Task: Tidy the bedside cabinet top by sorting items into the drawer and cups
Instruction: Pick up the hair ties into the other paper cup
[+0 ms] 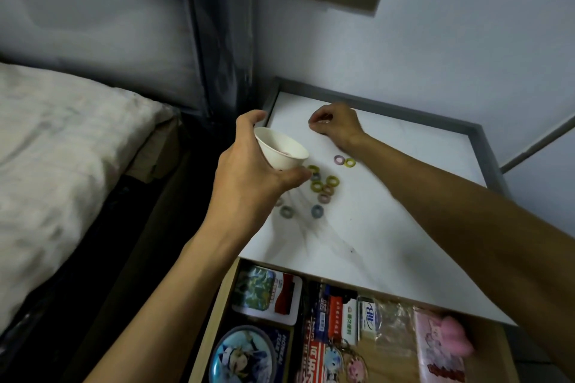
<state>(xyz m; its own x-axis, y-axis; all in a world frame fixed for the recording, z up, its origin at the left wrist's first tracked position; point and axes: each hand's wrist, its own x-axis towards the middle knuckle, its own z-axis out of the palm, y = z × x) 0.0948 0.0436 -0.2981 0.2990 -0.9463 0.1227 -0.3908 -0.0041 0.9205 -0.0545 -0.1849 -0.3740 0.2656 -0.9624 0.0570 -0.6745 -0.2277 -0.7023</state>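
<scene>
**Small, light rings for pinching**

The left hand [245, 183] is gripping the tilted cup [280, 149] by its wall, at 10 o'clock from the rings [323, 188] scattered on the bench [404, 196]. The right hand [336, 124] is curling at 12 o'clock; whether it is holding anything cannot be told. The rings are probably light, so a pinch across the band should suit.

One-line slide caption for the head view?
Left hand holds a tilted white cup near coloured rings on the cabinet top; right hand curled farther back.

Drawer [214, 314] contents:
- red packet [311, 362]: large white Chinese characters, cut off.
- white sachet [368, 319]: blue logo, letters unclear.
- dark blue card [281, 348]: small white lettering, illegible.
</scene>
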